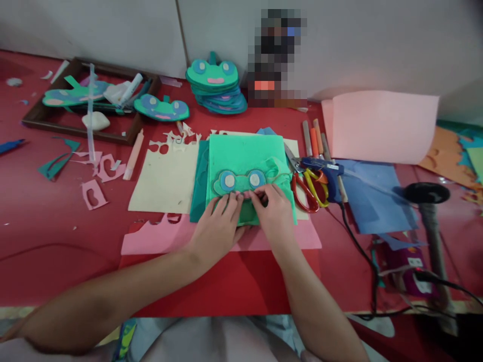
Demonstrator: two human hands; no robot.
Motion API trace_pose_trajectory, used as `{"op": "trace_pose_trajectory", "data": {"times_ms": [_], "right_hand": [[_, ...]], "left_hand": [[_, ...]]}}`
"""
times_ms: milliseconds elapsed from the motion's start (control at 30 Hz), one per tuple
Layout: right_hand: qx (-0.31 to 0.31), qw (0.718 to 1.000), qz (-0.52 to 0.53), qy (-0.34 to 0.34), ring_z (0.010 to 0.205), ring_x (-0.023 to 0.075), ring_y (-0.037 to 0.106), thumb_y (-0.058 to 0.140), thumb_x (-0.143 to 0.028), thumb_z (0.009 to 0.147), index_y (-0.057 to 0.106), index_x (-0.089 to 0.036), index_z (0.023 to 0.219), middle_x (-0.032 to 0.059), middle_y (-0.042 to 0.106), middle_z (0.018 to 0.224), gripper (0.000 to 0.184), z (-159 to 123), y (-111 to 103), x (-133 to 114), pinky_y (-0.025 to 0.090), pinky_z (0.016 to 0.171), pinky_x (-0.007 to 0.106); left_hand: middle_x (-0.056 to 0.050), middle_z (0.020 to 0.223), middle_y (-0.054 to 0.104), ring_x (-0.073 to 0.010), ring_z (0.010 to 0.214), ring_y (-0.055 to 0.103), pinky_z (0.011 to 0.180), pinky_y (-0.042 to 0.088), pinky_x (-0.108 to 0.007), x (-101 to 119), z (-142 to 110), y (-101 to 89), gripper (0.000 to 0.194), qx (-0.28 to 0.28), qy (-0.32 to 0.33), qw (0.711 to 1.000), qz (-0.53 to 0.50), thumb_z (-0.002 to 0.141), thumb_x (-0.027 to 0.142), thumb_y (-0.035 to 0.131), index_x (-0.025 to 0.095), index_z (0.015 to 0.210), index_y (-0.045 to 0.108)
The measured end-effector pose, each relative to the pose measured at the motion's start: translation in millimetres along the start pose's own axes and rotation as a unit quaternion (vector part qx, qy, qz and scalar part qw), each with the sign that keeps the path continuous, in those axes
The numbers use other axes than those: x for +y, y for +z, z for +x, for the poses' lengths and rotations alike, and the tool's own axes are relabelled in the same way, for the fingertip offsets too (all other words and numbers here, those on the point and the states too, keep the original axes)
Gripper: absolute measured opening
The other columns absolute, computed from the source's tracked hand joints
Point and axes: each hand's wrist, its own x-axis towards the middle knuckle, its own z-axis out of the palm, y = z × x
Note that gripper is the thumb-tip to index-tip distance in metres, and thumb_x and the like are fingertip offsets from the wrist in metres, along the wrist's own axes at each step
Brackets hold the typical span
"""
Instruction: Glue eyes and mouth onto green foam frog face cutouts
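Observation:
A green foam frog face (236,183) with two blue-and-white eyes lies on a stack of green foam sheets (245,151). A small pink mouth piece (246,194) shows at its lower edge, between my fingertips. My left hand (222,216) is closed at the lower left of the face, fingers on top and thumb underneath. From the right, my right hand (274,203) pinches at the mouth piece, thumb and forefinger close together. The fingers hide part of the mouth and the face's lower edge. A crumpled green scrap (277,168) rests beside the right eye.
Red-handled scissors (305,193) and a blue glue gun (326,171) lie right of the stack. Finished frog faces (213,75) are piled at the back. A brown frame (130,133) holds assorted pieces. A dark-topped stand (428,193) and cords occupy the right side.

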Motion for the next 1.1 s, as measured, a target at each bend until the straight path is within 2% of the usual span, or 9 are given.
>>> {"op": "trace_pose_trajectory", "data": {"times_ms": [267,500,633,800,933,1033,1100], "right_hand": [[0.001,1.0,0.012,0.018,0.077,0.0197,0.054,0.053,-0.036,0.083,0.05,-0.021,0.086,0.0031,0.058,0.078,0.015,0.1,4.2,3.3,0.042,0.066,0.032],[-0.022,1.0,-0.022,-0.003,0.078,0.0208,0.054,0.05,-0.036,0.085,0.05,-0.022,0.081,0.0035,0.057,0.078,0.014,2.2,5.9,1.2,0.041,0.064,0.031],[-0.001,1.0,-0.024,-0.014,0.078,0.0212,0.054,0.048,-0.039,0.085,0.051,-0.022,0.079,0.0046,0.057,0.077,0.019,2.6,8.1,0.7,0.042,0.066,0.032],[0.001,1.0,-0.014,-0.014,0.077,0.0212,0.055,0.048,-0.041,0.084,0.051,-0.023,0.077,0.0053,0.059,0.078,0.02,5.2,8.3,-0.3,0.04,0.062,0.031],[-0.026,0.999,-0.024,0.002,0.075,0.0208,0.055,0.052,-0.035,0.083,0.049,-0.023,0.076,0.0038,0.06,0.074,0.014,8.1,6.2,-3.8,0.036,0.056,0.029],[-0.039,0.998,-0.04,0.012,0.074,0.0203,0.056,0.053,-0.032,0.082,0.05,-0.023,0.077,0.0039,0.06,0.074,0.011,9.8,3.5,-6.3,0.034,0.056,0.028],[-0.056,0.997,-0.038,0.023,0.071,0.0197,0.057,0.053,-0.033,0.081,0.051,-0.023,0.076,0.004,0.06,0.073,0.011,11.5,1.3,-7.4,0.033,0.054,0.028]], "left_hand": [[-0.015,0.133,0.048,-0.0277,0.116,0.045,0.099,0.035,-0.04,-4.3,4.6,-2.9,0.058,-0.018,0.008,1.0,0.011,0.089,0.036,0.043,0.007,0.138,0.035],[-0.016,0.129,0.051,-0.0275,0.114,0.046,0.098,0.036,-0.039,-7.4,8.5,-6.2,0.056,-0.029,0.044,0.998,0.039,0.089,0.037,0.043,0.005,0.136,0.039],[-0.017,0.135,0.045,-0.0273,0.124,0.04,0.104,0.031,-0.04,-8.4,5.4,-1.8,0.056,-0.028,0.035,0.997,0.056,0.09,0.036,0.041,0.006,0.137,0.036],[-0.02,0.133,0.047,-0.0278,0.119,0.045,0.1,0.035,-0.04,-6.8,4.3,0.3,0.06,-0.01,0.028,0.999,0.042,0.087,0.04,0.046,0.004,0.134,0.04],[-0.02,0.121,0.054,-0.0285,0.11,0.05,0.092,0.04,-0.04,-5.0,10.2,-12.9,0.053,-0.008,0.017,1.0,0.022,0.086,0.038,0.049,0.004,0.126,0.047],[-0.016,0.105,0.058,-0.028,0.1,0.055,0.084,0.044,-0.038,-10.2,19.2,-29.1,0.044,-0.014,0.024,1.0,-0.01,0.084,0.04,0.051,0.006,0.111,0.059],[-0.014,0.1,0.058,-0.0242,0.09,0.059,0.079,0.045,-0.036,-18.5,26.8,-38.3,0.041,-0.024,0.025,0.998,-0.052,0.087,0.043,0.046,0.009,0.102,0.063]]}}
